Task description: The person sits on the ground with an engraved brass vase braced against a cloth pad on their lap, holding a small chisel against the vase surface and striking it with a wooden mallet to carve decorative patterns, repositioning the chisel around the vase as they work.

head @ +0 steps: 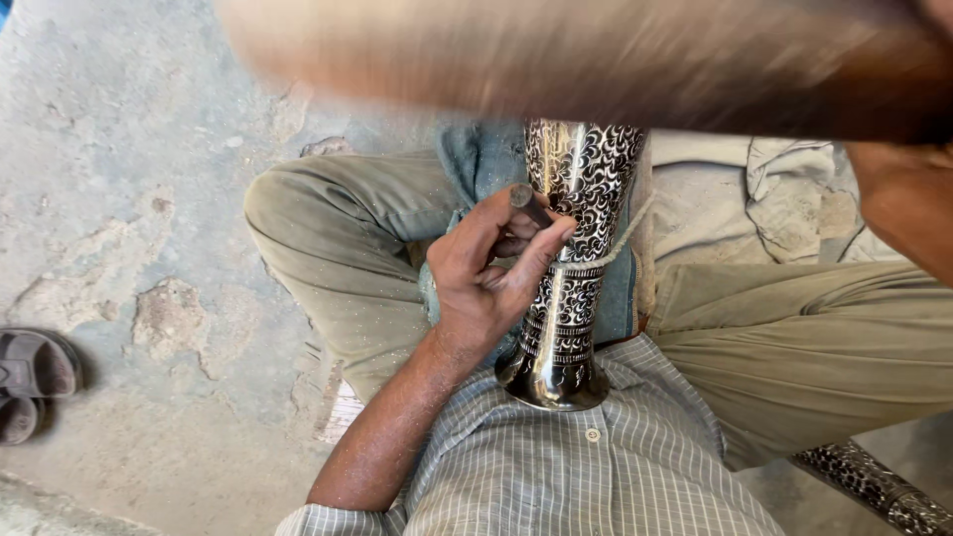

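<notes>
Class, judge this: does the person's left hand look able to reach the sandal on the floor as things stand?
Probably not readily: the left hand grips a chisel against the vase, and the sandal lies beyond the bent knee.

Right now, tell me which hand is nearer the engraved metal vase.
Left. The left hand rests against the engraved metal vase, pinching a small chisel on it. The right forearm stays off to the side, hand unseen.

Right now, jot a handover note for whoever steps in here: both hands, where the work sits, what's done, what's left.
Left hand: pinches a short dark metal chisel, its tip against the tall engraved silver-and-black metal vase.
Right hand: only a motion-blurred forearm across the top; its grip cannot be told.
Vase: lies across the lap on blue cloth, base toward the striped shirt.
Done: pattern covers the visible side.
Left: other sides hidden, unknown.
</notes>
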